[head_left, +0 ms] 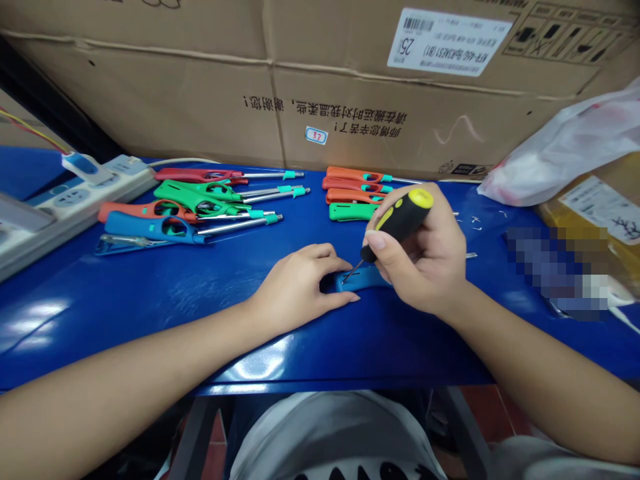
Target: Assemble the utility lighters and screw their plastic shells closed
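Note:
A blue long-nosed lighter [367, 277] lies flat on the blue table in front of me. My left hand [305, 283] pinches its handle end between thumb and fingers. In my right hand [425, 257] is a screwdriver [404, 217] with a black and yellow handle, tilted so its tip touches the lighter's handle near my left fingertips. My right hand hides much of the lighter; a bit of metal shows beyond it. Behind my left hand lie opened lighters in red, green [197, 197], orange and blue [150, 228]. Orange [350, 175] and green lighters lie behind my right hand.
A large cardboard box [200, 93] stands along the table's back. On the left is a white power strip [75, 197] with plugs. To the right are a plastic bag [560, 153], a pixelated object [557, 270] and small metal bits [477, 220].

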{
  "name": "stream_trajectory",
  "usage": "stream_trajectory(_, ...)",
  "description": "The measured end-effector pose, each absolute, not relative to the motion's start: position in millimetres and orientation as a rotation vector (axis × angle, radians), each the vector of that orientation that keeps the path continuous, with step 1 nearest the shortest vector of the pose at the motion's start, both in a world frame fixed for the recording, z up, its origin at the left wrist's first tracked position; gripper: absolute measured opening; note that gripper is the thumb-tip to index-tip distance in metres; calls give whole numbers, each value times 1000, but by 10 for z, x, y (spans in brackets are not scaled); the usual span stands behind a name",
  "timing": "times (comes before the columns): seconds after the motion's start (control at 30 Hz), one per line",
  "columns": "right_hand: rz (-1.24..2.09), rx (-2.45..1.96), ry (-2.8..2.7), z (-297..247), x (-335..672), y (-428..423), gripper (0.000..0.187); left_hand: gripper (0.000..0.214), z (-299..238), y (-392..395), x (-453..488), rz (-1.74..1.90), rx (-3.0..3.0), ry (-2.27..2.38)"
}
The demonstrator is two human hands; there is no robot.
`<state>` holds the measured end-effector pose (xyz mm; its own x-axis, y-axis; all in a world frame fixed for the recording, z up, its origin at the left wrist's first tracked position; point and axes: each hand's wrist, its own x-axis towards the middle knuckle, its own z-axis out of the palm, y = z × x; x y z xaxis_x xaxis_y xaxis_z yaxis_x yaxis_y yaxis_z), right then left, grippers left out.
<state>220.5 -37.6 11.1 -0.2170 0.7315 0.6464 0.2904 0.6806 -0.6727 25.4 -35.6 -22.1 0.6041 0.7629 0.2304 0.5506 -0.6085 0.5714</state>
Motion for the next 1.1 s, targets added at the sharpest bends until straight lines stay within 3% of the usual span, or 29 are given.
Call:
stream_trajectory(0.1, 504, -819, -1768, 113, 2190, -377, 19, 35, -222, -354, 253, 648, 2380, 1036)
stream_trajectory(0.27, 369, -781, -1775, 179, 2203, -381, 57, 34, -236, -352, 248, 661, 2393, 1036)
stream_trajectory(0.5, 559, -735, -1990, 307, 2412, -308, 53, 32, -210, -366, 262, 650, 2351, 1045)
stream_trajectory(0.73, 75, -711, -2031, 345, 2437, -280, 49, 25, -218, -372, 263, 681, 2376, 1044)
stream_trajectory(0.93, 409, -728, -2073, 377, 2418, -364, 58, 27, -207, -373, 265, 644, 2379, 1034)
stream_trajectory(1.1, 1, -672, -2077, 367, 2425, -322, 65, 27, -219, -383, 262, 674, 2414, 1055)
